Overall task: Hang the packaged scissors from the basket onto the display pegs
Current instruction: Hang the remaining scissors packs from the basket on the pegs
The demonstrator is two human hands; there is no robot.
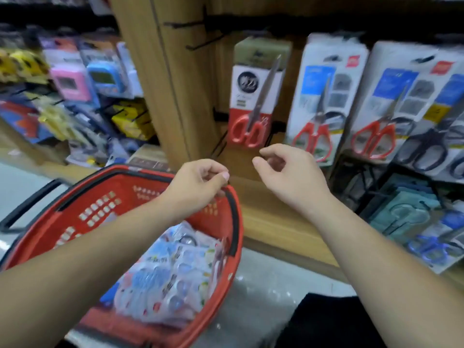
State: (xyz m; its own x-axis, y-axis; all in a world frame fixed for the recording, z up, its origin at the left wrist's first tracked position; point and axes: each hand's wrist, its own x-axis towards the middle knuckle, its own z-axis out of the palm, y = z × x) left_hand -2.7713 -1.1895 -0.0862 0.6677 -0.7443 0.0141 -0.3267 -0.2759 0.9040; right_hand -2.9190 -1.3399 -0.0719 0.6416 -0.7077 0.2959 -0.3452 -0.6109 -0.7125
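Note:
A red plastic basket (105, 197) sits low at the left, with several packaged scissors (170, 270) piled inside. My left hand (198, 187) hovers over the basket's far rim, fingers loosely curled, holding nothing. My right hand (286, 172) is raised in front of the wooden display, fingers curled and apart, empty. Just above it hangs a red-handled scissors pack (253, 96) on a peg. Bare black pegs (185, 23) stick out of the wooden panel at upper left of that pack.
More scissors packs (324, 96) hang to the right, red-handled and black-handled. Teal and blue packs (406, 214) fill the lower right rack. Colourful stationery (70, 81) hangs on the left shelves. A wooden ledge (271, 222) runs below the display.

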